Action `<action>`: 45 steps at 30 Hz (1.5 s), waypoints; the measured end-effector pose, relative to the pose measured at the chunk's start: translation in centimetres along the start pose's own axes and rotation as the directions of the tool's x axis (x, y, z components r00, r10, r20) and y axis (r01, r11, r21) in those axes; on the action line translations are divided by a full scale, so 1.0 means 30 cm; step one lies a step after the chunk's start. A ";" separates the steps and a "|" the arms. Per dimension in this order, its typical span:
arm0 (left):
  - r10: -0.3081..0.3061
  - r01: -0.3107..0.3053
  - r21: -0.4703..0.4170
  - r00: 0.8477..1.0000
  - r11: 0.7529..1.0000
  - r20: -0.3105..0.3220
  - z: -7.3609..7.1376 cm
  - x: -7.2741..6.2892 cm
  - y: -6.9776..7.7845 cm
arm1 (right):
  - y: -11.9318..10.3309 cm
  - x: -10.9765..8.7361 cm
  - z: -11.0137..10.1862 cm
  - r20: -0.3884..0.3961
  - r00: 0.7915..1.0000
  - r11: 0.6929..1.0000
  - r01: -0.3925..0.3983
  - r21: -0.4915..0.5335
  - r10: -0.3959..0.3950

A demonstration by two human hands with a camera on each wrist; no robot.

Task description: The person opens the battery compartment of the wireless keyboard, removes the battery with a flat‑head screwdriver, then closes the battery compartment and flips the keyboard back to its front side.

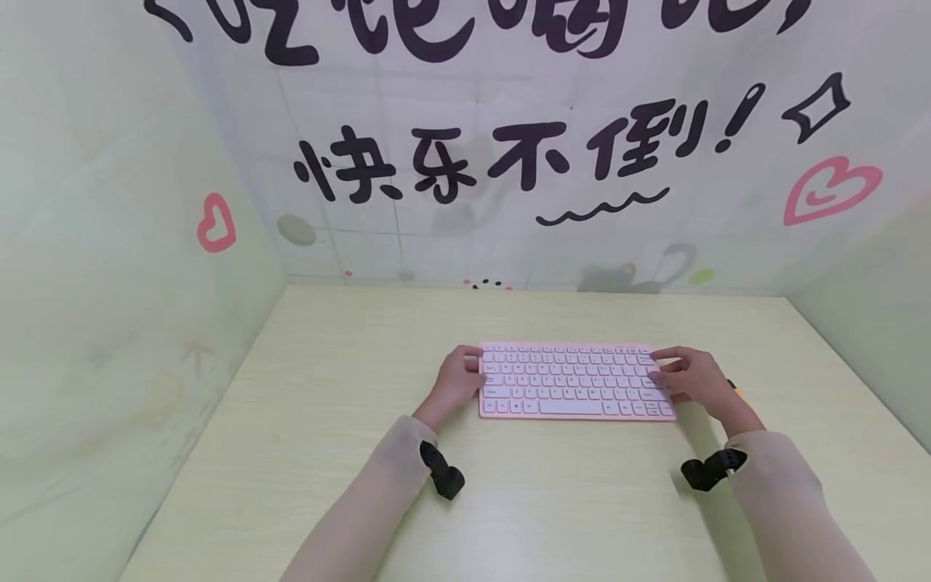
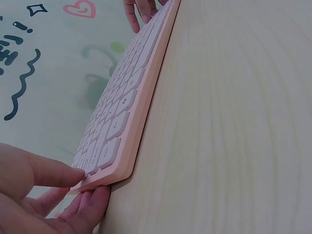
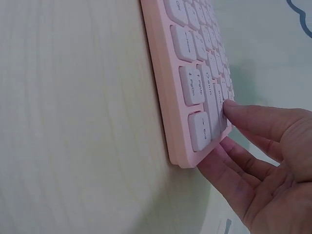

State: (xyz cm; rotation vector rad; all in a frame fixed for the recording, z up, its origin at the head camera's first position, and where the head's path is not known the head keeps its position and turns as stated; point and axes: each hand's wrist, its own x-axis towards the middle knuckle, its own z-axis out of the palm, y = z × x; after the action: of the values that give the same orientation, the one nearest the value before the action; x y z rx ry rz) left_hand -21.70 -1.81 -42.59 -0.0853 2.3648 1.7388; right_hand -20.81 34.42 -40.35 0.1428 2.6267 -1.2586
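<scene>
A pink keyboard (image 1: 575,381) with white keys lies face up at the middle of the table, its long side facing me. My left hand (image 1: 458,378) grips its left end; in the left wrist view the thumb (image 2: 58,173) presses on the corner keys and the other fingers reach under the edge. At the opposite end my right hand (image 1: 694,377) grips the keyboard the same way. The right wrist view shows that thumb (image 3: 263,119) on the end keys, with fingers below the rim. How far the fingers go underneath is hidden.
Pale wood-grain table (image 1: 327,364) spreads around the keyboard. Behind it hangs a printed white cloth (image 1: 465,242) with dark characters, and cloth walls stand on both sides. Something small, orange and black (image 1: 739,394), is partly hidden behind the right wrist.
</scene>
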 end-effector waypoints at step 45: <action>0.120 -0.040 -0.361 0.972 0.932 0.202 -0.094 -0.037 0.061 | -0.044 -0.011 -0.016 0.000 0.999 0.999 0.042 0.030 -0.042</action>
State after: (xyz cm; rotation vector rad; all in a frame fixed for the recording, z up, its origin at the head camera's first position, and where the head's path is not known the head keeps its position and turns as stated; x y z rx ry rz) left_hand -21.28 -4.00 -39.84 0.1475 1.9027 2.0778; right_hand -20.80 33.96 -38.97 0.0923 2.6244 -1.3125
